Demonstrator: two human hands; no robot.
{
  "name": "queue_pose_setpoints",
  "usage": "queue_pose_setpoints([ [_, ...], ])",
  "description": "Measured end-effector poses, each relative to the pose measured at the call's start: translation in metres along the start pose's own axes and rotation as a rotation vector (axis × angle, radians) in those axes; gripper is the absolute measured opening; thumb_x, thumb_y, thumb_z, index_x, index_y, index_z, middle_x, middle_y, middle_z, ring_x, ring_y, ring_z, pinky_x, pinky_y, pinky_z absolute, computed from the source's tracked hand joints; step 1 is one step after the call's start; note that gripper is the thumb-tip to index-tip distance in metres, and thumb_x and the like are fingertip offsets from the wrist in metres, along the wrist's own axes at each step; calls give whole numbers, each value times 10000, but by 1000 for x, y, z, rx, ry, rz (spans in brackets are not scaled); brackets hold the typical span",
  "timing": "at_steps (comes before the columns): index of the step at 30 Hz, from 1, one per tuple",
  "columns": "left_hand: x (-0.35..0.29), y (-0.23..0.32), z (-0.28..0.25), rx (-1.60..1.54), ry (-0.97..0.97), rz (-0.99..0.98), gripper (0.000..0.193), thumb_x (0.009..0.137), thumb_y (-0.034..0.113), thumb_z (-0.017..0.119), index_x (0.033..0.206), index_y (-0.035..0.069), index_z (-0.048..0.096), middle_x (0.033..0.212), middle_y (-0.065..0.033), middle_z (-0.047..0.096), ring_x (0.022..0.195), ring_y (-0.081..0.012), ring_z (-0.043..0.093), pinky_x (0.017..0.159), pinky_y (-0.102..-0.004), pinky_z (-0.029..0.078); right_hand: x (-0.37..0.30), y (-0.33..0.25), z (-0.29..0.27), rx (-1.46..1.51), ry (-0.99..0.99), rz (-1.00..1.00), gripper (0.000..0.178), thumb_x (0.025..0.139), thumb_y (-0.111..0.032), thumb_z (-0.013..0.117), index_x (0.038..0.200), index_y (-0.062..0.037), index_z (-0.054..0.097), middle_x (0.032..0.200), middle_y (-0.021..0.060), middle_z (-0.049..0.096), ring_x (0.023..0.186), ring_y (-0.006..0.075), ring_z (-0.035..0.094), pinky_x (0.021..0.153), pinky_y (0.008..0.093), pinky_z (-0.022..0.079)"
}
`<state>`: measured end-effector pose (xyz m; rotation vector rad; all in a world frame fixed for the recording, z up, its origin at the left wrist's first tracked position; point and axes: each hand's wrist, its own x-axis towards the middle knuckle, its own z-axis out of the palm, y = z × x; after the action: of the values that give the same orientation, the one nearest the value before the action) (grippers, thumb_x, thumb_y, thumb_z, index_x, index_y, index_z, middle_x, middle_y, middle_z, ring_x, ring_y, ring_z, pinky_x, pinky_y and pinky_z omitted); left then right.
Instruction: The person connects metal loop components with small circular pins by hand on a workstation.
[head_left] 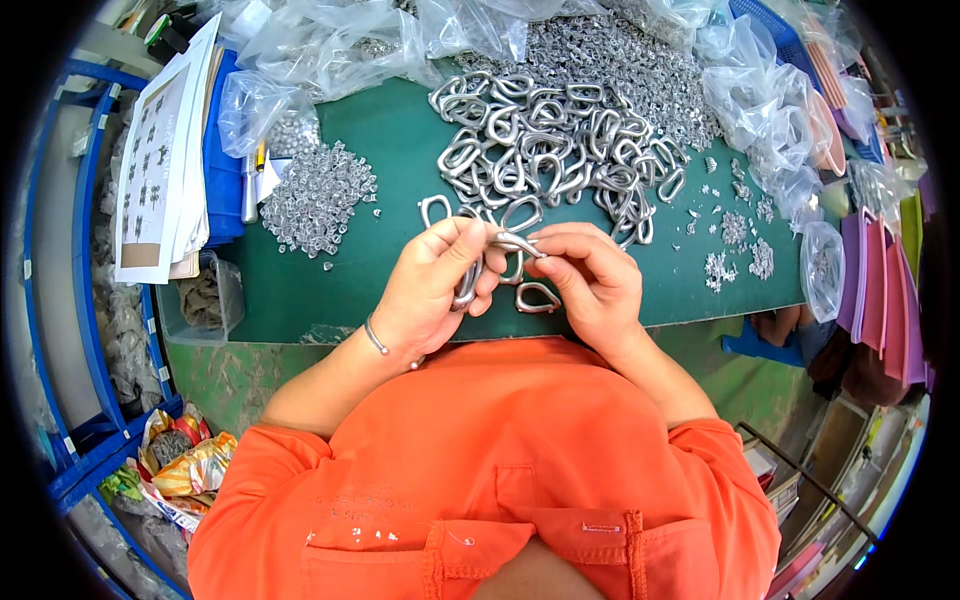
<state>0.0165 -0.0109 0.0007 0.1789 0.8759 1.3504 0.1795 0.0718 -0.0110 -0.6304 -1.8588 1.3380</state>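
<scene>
- I have a metal link (517,243) pinched between both hands: the left hand (432,285) grasps its left end, the right hand (597,288) its right.
- Its long axis runs across my view, hand to hand, dipping slightly rightward.
- Below that pinch, my left fingers also curl around another link (466,291).
- A loose link (537,308) lies bodyward of the grip, nearer the right hand; the heap (560,140) sits beyond.

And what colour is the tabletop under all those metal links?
Dark green; the tabletop shows best in the head view.
</scene>
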Motion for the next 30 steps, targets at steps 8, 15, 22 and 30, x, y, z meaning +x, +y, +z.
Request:
queue_pose_setpoints([
  [8, 1, 1, 2, 104, -9, -14, 229, 824, 95, 607, 1017, 3, 523, 750, -34, 555, 566, -73, 499, 455, -192, 405, -5, 6, -2, 179, 38, 58, 166, 791, 62, 559, 954, 31, 571, 921, 118, 588, 776, 164, 609, 684, 242, 505],
  [15, 0, -1, 5, 379, 64, 168, 247, 783, 7, 617, 1014, -17, 535, 766, -46, 556, 587, -83, 513, 475, -189, 413, -8, -2, -5, 415, 47, 326, 189, 817, 63, 532, 1004, 61, 561, 1001, 132, 561, 824, 167, 612, 738, 232, 506],
  [22, 3, -3, -1, 247, 99, 65, 239, 828, 65, 582, 1044, -33, 559, 870, -111, 618, 682, -143, 602, 517, -214, 475, -2, 2, -9, -57, 8, -45, 171, 713, 87, 613, 854, -10, 619, 963, 132, 569, 860, 203, 580, 707, 263, 474],
  [30, 2, -1, -2, 271, 100, 65, 254, 828, 49, 572, 1062, -47, 550, 894, -129, 628, 717, -162, 621, 542, -217, 485, -9, 9, -1, 426, 81, 141, 261, 767, 133, 540, 996, 26, 475, 1057, 134, 490, 934, 168, 549, 819, 278, 471],
])
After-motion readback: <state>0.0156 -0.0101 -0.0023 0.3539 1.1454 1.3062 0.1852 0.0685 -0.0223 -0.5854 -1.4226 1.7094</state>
